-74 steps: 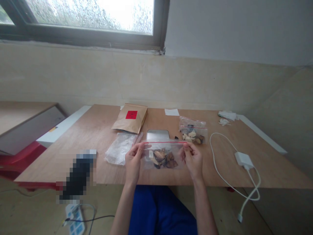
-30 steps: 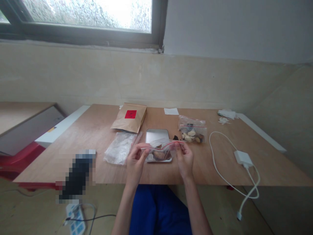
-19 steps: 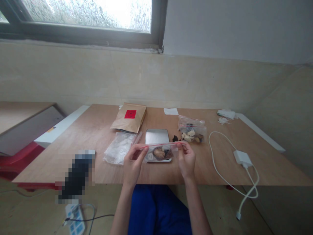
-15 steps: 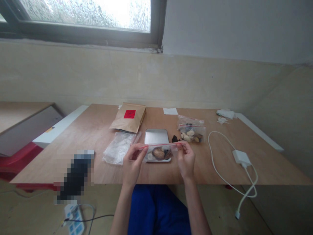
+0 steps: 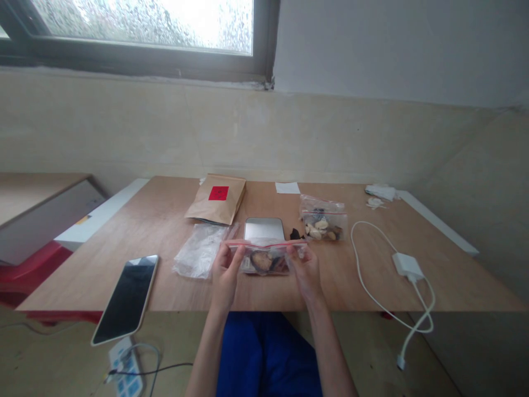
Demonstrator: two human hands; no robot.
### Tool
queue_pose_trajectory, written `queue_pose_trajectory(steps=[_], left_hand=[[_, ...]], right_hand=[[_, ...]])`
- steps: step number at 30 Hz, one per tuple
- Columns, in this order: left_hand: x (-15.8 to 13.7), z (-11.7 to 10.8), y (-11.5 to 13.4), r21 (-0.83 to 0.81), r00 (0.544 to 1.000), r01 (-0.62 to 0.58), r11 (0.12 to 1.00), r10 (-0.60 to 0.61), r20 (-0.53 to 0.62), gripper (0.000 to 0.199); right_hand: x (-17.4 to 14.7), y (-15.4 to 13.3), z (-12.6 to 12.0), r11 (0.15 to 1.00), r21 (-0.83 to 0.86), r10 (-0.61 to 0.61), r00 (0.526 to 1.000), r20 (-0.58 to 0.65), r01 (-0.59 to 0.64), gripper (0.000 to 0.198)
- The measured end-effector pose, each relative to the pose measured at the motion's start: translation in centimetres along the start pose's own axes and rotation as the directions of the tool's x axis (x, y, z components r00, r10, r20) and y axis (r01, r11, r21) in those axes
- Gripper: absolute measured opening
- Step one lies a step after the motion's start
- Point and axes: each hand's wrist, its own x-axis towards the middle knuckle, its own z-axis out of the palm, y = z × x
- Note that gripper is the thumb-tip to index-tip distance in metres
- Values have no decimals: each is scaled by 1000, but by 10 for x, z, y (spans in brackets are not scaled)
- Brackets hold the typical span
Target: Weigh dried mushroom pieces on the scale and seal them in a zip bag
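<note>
A clear zip bag (image 5: 268,261) with a red seal strip hangs between my hands, holding brown, dried-looking pieces. My left hand (image 5: 226,270) pinches its top left end, thumb on the near side. At the opposite end, my right hand (image 5: 305,268) pinches the strip the same way. Behind the bag lies a flat digital scale (image 5: 264,228) with a silver plate; its near part is hidden. A dark, crumpled piece (image 5: 296,234) rests just right of the scale. Farther right lie filled zip bags (image 5: 323,226) with pale and brown pieces.
Left of the scale are empty clear bags (image 5: 197,251) and a brown paper pouch (image 5: 217,199) with a red label. A phone (image 5: 126,300) juts over the table's front left edge. On the right, a white adapter (image 5: 408,267) trails its cable over the edge.
My hands have come slightly closer together, and the bag's red strip now sags a little. The bag sits slightly further left. The rest of the table looks the same.
</note>
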Motion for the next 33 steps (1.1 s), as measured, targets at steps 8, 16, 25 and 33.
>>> queue_pose_trajectory(steps=[8, 16, 25, 33], left_hand=[[-2, 0, 0, -1, 997, 74, 997, -74, 34, 24], [-3, -2, 7, 27, 999, 33, 999, -32, -14, 19], [-2, 3, 6, -8, 997, 16, 1000, -15, 72, 23], [-4, 3, 6, 41, 995, 24, 999, -28, 92, 22]], right_hand=[[-1, -6, 4, 992, -113, -66, 996, -55, 60, 32], [-2, -11, -1, 983, -151, -121, 989, -91, 106, 26], [0, -10, -4, 985, -103, -134, 991, 27, 136, 24], [-1, -12, 1, 987, -119, -104, 992, 72, 112, 19]])
